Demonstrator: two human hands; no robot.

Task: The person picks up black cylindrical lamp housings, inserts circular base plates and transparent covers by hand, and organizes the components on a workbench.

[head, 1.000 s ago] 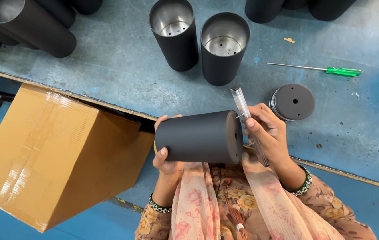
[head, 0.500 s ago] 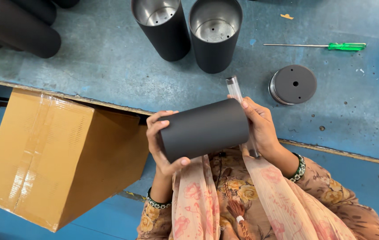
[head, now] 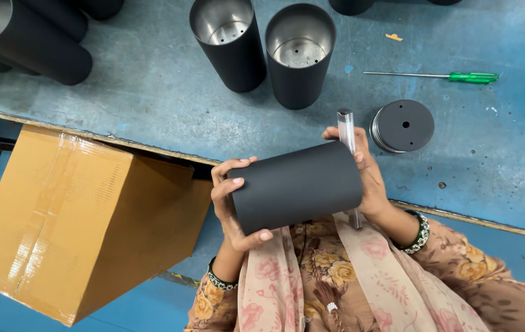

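1. Black and matte, the cylinder (head: 296,187) lies on its side in the air, just near of the table edge (head: 151,147) and close to the person's chest.
2. Left hand (head: 233,206) is closed around the cylinder's left end, thumb under and fingers over the rim.
3. Right hand (head: 367,175) is closed against the cylinder's right end and also pins a clear stick-like tool (head: 347,132) upright beside it; how the tool's lower end sits is partly hidden.
4. Risk, as a judgement: the smooth cylinder could slide out between the two hands, since only its ends are clasped; it would then drop past the table edge.
5. Risk, as a judgement: the clear tool, shared in one grip with the cylinder, could slip loose or scrape the dark finish.
6. Far of the hands, two open cylinders (head: 262,49) stand upright, touching or nearly so; a round black cap (head: 404,126) lies right of the tool, and a green-handled screwdriver (head: 453,77) lies farther off.
7. Left and near, below the table, sits a closed brown cardboard box (head: 84,221), sealed with clear tape; no label shows on it.
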